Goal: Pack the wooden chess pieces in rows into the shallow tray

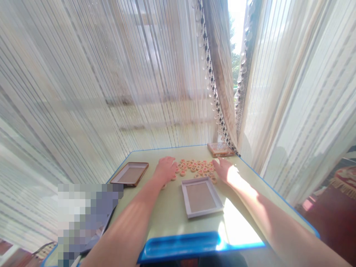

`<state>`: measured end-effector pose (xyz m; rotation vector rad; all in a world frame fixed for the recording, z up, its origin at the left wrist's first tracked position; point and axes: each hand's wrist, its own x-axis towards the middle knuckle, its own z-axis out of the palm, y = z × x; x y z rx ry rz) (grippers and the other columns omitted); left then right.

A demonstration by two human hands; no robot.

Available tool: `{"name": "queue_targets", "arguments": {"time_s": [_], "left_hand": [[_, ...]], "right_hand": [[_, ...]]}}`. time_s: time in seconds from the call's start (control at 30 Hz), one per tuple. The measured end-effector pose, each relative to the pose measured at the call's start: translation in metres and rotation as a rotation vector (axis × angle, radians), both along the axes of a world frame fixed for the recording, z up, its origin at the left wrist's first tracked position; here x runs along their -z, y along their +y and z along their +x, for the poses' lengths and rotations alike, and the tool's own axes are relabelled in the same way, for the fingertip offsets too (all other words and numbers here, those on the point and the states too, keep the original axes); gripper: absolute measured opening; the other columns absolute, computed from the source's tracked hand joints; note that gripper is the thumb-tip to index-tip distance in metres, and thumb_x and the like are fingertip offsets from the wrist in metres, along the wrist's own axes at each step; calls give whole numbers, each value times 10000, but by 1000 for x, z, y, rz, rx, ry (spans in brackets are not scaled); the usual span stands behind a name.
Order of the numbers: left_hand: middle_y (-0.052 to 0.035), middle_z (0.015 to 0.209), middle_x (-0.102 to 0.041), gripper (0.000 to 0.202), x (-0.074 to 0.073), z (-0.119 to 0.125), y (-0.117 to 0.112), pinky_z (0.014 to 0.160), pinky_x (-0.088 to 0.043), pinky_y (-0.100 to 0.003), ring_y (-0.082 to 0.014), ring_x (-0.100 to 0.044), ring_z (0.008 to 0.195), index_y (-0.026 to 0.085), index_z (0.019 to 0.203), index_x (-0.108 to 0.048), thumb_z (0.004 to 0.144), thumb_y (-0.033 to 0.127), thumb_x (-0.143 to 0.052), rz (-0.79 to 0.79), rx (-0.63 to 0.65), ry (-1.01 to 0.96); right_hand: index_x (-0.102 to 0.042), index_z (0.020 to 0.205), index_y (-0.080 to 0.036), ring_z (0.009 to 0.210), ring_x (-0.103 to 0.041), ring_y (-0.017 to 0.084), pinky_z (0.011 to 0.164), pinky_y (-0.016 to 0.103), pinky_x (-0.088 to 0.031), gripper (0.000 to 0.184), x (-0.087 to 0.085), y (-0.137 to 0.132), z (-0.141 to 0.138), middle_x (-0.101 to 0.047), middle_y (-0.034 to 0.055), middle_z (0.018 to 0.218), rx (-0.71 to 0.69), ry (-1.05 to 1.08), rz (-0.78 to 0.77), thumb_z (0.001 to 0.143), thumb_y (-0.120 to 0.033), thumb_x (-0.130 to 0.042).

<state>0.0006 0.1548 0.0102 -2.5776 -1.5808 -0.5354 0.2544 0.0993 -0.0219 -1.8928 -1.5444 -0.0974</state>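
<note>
Past the far edge of the pale open box tray point(201, 196) lie the Chinese chess pieces point(205, 169), a loose cluster of round, light wooden discs. Their faces carry characters, some red and some dark, too small to read with certainty; a few discs touch or overlap, and the nearest sit right by the tray's far rim.

The person's hands are well apart, one at each side of the cluster. The left hand point(166, 168), beyond the tray and to its left, is palm down with loosely bent fingers against the outer discs; a single disc shows beside its wrist. The right hand point(222, 168), beyond the tray and to its right, has thumb and fingers spread at the cluster's edge. Neither is seen clamped on a disc — the undersides of both palms are hidden.

Well left of the tray lies a brown-edged box lid point(130, 173), its hollow side up. Far beyond the tray, to the right, a flat box point(220, 149) bears printing that is illegible from here. Nearer the person than the tray, the table point(167, 218) has a blue molded recess point(182, 241) — sunlight falls beside it.
</note>
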Motion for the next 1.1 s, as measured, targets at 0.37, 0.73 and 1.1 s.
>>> {"name": "queue_targets", "arguments": {"time_s": [0.37, 0.73, 1.1], "left_hand": [[-119, 1349, -436, 516, 14, 11, -1, 1047, -274, -324, -215, -374, 1261, 125, 1241, -474, 877, 417, -253, -299, 8, -217], [-66, 884, -655, 401, 0, 13, -13, 793, -428, -276, -162, -581, 854, 164, 865, -622, 900, 342, -264, -20, 117, -470], [-40, 609, -580, 457, -5, 19, -32, 606, -324, -255, -141, -519, 637, 170, 584, -537, 917, 349, -280, 168, 185, -107]], "right_hand": [[-552, 1178, -197, 1242, -350, 302, 1008, 490, -262, 383, 15, 0, -7, -439, 99, 1344, -493, -473, -174, 831, -163, -395], [-637, 1006, -188, 968, -529, 223, 869, 359, -403, 337, -1, -4, 0, -594, 85, 974, -298, -49, -35, 855, -347, -381], [-632, 1088, -231, 1106, -496, 215, 977, 435, -339, 386, 1, 7, -8, -609, 58, 1156, -665, -5, 43, 919, -330, -298]]}}
